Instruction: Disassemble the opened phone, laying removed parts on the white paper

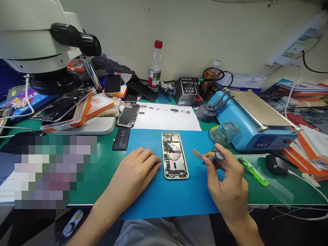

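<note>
An opened phone (pixel 175 155) lies on a blue mat (pixel 151 201), its inner parts showing and a round plate in the middle. To its left my left hand (pixel 138 167) rests palm down on the mat, fingers loosely stretched and holding nothing, fingertips close to the phone's edge. My right hand (pixel 227 174) is raised over the mat to the phone's right. Its fingers close on a dark screwdriver (pixel 217 156). A small flat grey piece (pixel 196 154) juts out at the thumb and fingertips; its kind is unclear.
Small phone parts (pixel 174 110) lie on white paper (pixel 166 121) behind the mat. A phone screen (pixel 128 114) and battery (pixel 121 139) lie at left, under a microscope (pixel 53 44). A glass jar (pixel 224 132), blue heating machine (pixel 258 119) and green tool (pixel 253 171) are at right.
</note>
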The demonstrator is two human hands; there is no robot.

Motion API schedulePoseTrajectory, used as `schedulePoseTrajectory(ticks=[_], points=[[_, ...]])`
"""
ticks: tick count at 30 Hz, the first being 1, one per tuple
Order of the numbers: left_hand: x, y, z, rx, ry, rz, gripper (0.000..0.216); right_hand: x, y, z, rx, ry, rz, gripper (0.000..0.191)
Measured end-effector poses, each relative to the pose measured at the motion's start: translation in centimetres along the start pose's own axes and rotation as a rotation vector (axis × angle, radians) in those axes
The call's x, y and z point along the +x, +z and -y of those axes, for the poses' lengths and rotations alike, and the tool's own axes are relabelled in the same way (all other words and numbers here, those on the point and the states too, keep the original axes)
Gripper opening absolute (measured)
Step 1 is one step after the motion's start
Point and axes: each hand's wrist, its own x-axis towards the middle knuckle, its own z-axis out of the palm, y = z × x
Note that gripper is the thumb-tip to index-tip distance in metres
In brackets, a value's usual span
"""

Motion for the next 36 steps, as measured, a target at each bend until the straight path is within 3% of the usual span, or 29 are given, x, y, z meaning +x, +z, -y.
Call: schedulePoseTrajectory(ticks=[2, 4, 6, 12, 17, 24, 29, 36], points=[[0.1, -0.1, 0.0, -0.004, -0.005, 0.002, 0.017, 0.1, 0.7, 1.6, 0.198, 0.053, -0.037, 0.054], [0.1, -0.2, -0.1, -0.004, -0.005, 0.000, 0.015, 0.3, 1.7, 3.3, 0.376, 0.074, 0.021, 0.051], [0.2, -0.2, -0.2, -0.007, -0.005, -0.003, 0.013, 0.2, 2.7, 4.5, 0.438, -0.016, 0.083, 0.053], [0.2, -0.2, -0.2, 0.001, -0.007, 0.003, 0.010, -0.6, 4.5, 4.5, 0.327, -0.150, 0.108, 0.069], [0.1, -0.3, -0.3, 0.046, 0.029, 0.060, 0.023, -0.5, 4.6, 4.5, 0.297, -0.233, 0.124, 0.076], [0.1, -0.3, -0.2, 0.029, 0.014, 0.071, 0.020, -0.4, 4.6, 4.6, 0.291, -0.220, 0.143, 0.073], [0.1, -0.3, -0.1, 0.024, 0.034, 0.044, 0.017, 0.5, 4.2, 4.8, 0.223, -0.329, 0.155, 0.077], [0.1, -0.4, -0.2, 0.033, 0.043, 0.028, 0.015, 0.8, 3.7, 4.7, 0.431, -0.323, 0.282, 0.065]])
